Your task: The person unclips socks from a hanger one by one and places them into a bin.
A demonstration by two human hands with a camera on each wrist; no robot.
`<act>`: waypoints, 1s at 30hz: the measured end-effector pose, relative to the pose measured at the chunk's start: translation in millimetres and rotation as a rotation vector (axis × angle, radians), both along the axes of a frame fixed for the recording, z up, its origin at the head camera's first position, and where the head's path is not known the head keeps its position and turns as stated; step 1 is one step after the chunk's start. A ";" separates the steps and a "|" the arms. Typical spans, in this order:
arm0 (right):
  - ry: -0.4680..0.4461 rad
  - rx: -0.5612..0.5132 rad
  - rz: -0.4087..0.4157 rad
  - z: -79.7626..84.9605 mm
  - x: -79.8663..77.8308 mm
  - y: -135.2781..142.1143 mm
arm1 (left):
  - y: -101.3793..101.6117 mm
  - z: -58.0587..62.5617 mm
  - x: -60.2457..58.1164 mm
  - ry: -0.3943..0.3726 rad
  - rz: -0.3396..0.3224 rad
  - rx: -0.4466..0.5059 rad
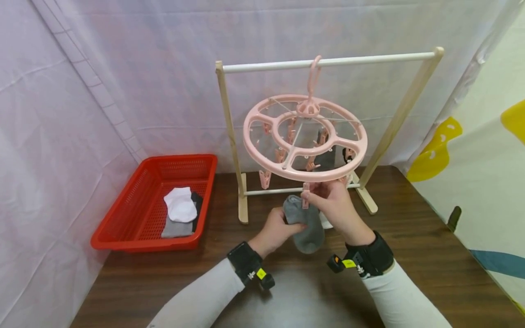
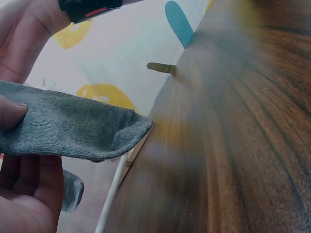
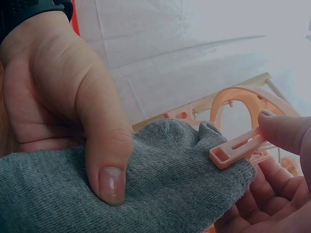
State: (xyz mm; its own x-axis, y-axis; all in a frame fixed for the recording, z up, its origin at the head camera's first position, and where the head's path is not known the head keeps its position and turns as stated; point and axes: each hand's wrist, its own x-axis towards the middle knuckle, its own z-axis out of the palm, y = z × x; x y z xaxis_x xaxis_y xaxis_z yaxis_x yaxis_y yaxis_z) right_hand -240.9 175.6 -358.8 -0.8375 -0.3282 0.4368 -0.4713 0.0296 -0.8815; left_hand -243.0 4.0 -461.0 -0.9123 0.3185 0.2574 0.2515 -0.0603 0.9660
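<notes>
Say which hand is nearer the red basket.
Left. The left hand, gripping the grey sock, is just right of the red basket, not touching it. The right hand is farther right, pinching a pink clip at the sock's edge.

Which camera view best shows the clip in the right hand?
The right wrist view: there the clip is large and clear, pinched by the right hand, one end against the sock. The head view shows it small and upright; the left wrist view doesn't show it.
</notes>
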 end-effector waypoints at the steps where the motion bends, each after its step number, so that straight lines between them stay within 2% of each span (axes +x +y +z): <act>1: 0.003 0.001 0.001 0.1 -0.1 -0.1 | -0.1 0.4 -0.3 -0.002 -0.001 -0.003; 14: -0.004 -0.023 0.006 1.1 0.7 -1.3 | -4.4 9.0 1.9 0.038 -0.025 0.004; 19: -0.013 -0.063 0.013 2.0 0.5 -1.4 | -11.1 12.6 0.3 0.061 -0.014 -0.040; 26: -0.023 -0.130 0.033 3.2 -0.3 1.1 | -22.3 41.7 18.4 0.046 0.013 -0.084; 30: -0.021 -0.144 0.041 2.4 -1.8 2.6 | -32.6 41.7 21.6 0.055 0.032 -0.090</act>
State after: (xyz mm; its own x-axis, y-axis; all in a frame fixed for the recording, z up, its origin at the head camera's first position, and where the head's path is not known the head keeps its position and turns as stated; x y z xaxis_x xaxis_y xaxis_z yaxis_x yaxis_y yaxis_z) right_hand -242.6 178.1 -356.4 -0.8339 -0.2977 0.4647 -0.4512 -0.1170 -0.8847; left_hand -221.5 -28.6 -419.3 -0.9076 0.3138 0.2789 0.3046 0.0352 0.9518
